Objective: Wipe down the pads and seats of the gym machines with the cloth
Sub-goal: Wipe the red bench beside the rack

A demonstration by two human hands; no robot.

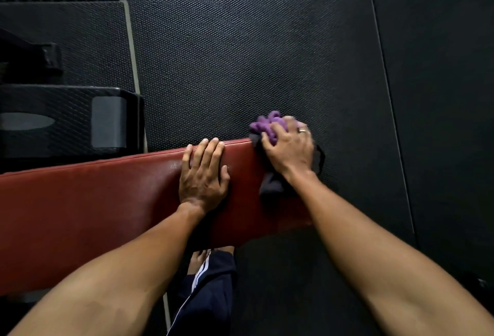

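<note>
The black rubber floor mat [240,55] is spreading out beyond both my hands, taking up most of what I am looking down at. Under my palms the long red bench pad [93,202] is running away to the outside of my left hand and ending right beneath my right hand. A black block with grey cut-outs [66,122] is sitting on the floor past the pad, well out beyond my left hand. Between my forearms, nearer to me than either hand, my navy trouser leg with white stripes [208,295] is showing below the pad's near edge.

My left hand [203,175] is lying flat on top of the pad, fingers straight and reaching to its far edge, and I judge it is bracing me. My right hand [290,148], just beside it but not touching it, is bunching the cloth [267,124] in curled fingers and pressing it on the end of the pad. Purple folds are spilling out past my fingertips and a darker part is hanging below my wrist. A ring [302,130] is showing on one finger.

I am taking this as the wiping of the pad's end and far corner. Next, I think, the cloth is needing to come back along the pad toward my left hand, which means lifting that hand out of the way.
</note>
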